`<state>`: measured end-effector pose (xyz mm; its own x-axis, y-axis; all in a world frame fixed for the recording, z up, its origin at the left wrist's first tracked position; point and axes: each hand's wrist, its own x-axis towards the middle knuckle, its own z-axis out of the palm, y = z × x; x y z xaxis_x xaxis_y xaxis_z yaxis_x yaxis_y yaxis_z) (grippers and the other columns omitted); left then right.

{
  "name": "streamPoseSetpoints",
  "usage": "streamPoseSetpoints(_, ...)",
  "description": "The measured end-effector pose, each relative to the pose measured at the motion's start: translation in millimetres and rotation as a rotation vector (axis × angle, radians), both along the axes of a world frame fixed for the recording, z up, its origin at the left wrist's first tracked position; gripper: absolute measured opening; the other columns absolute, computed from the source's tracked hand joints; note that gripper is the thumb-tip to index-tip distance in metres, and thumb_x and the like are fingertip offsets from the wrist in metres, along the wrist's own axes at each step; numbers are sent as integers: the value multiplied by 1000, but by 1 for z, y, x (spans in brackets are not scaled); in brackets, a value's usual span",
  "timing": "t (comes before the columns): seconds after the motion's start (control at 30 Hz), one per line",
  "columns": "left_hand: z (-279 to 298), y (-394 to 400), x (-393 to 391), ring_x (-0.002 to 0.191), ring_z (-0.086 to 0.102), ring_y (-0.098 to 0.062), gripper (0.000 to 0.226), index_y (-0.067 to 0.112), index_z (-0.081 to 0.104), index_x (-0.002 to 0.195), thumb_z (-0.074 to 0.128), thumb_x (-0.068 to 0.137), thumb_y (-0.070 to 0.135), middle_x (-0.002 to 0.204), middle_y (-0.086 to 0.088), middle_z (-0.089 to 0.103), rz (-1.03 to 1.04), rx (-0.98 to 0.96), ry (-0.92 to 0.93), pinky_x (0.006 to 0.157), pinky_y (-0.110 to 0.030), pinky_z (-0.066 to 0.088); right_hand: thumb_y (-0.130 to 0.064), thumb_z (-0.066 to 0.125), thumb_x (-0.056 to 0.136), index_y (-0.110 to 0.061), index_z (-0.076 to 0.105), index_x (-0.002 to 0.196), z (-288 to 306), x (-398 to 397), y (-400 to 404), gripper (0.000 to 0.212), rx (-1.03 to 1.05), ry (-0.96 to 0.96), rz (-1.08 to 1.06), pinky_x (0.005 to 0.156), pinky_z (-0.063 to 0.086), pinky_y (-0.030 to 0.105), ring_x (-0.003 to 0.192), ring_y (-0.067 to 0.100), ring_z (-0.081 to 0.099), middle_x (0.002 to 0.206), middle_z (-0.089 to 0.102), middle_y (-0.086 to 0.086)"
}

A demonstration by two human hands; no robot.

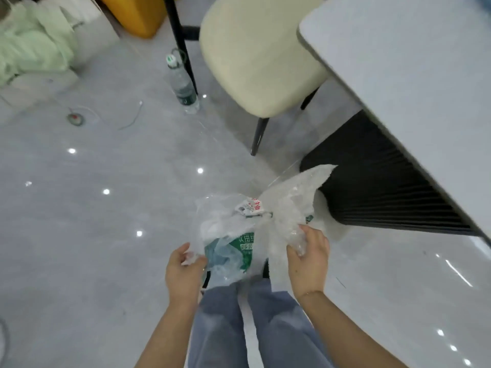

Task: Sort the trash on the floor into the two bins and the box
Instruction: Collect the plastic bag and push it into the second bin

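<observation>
Both hands hold crumpled clear plastic in front of my legs. My left hand [183, 272] pinches the edge of a clear plastic bag [228, 235] with green print and a white-and-red label on top. My right hand [308, 258] grips a sheet of bubble wrap [295, 203] that spreads up and to the right. A plastic water bottle [183, 85] with a white cap stands upright on the grey floor beside a black chair leg, well away from both hands. No bin or box is in view.
A cream chair [255, 57] and a grey table [414, 83] with a black ribbed base [377, 181] stand to the right. Pale green cloth [34, 41] lies at far left, a yellow object [138, 11] at the top. A thin cable and small round plug [75, 118] lie on the floor.
</observation>
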<state>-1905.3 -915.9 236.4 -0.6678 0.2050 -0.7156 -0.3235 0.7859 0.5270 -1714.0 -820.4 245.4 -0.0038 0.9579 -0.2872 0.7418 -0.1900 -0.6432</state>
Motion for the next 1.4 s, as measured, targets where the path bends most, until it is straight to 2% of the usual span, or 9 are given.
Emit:
streamPoseSetpoints(0.13,116,-7,12,100,60,-23,35,18,60,114,70,82,7,112,-5,57,1,88,12,94,-42,50,1,63,80,-9,56,118,116,4,-7,40,24,85,82,92,26,13,107,15,41,107,44,-5)
streamPoseSetpoints(0.3,226,-24,42,76,58,-14,10,20,62,86,72,82,19,84,2,60,-106,230,77,69,-24,45,-3,67,79,-7,56,112,216,35,-31,35,189,116,123,92,26,17,104,9,37,107,44,-4)
streamPoseSetpoints(0.4,258,-44,59,62,50,-17,30,15,52,63,73,80,28,65,1,53,-216,269,125,61,-28,40,-8,67,82,-5,56,114,251,54,-53,34,182,173,44,97,30,23,108,12,41,114,45,-4)
streamPoseSetpoints(0.67,334,-103,53,90,47,-6,27,10,58,72,75,79,30,104,2,42,-586,412,319,80,-17,34,-18,60,90,-23,52,119,334,84,-182,30,45,427,-359,86,40,20,102,9,51,112,54,-9)
streamPoseSetpoints(0.8,352,-134,68,79,48,5,25,4,55,71,72,83,19,108,1,38,-713,440,333,68,-3,33,-12,60,89,-15,61,106,362,112,-236,17,165,436,-422,65,42,3,80,-7,58,100,66,-1)
streamPoseSetpoints(0.97,352,-143,117,105,59,-32,26,3,58,63,68,74,25,107,-18,61,-953,334,225,85,-39,46,-11,60,89,-24,64,96,400,181,-299,16,290,473,-567,65,44,6,79,-4,61,90,68,-8)
streamPoseSetpoints(1.13,374,-156,220,94,60,-19,19,3,66,80,66,75,21,114,5,57,-1091,457,256,84,-38,49,-14,58,92,-28,64,91,408,272,-354,15,391,476,-753,69,47,17,82,6,62,89,67,-8)
streamPoseSetpoints(1.3,379,-173,330,57,36,-22,29,14,34,54,58,69,6,64,-7,41,-1348,455,378,53,-33,29,-20,53,96,-29,60,95,413,364,-393,12,475,307,-811,69,45,15,85,0,60,91,64,-12)
streamPoseSetpoints(1.4,376,-189,419,54,22,-19,36,20,22,55,55,63,8,54,-1,24,-1576,412,451,53,-32,17,-6,52,94,-28,58,96,425,450,-423,23,542,193,-772,71,42,9,89,-1,57,93,61,-12)
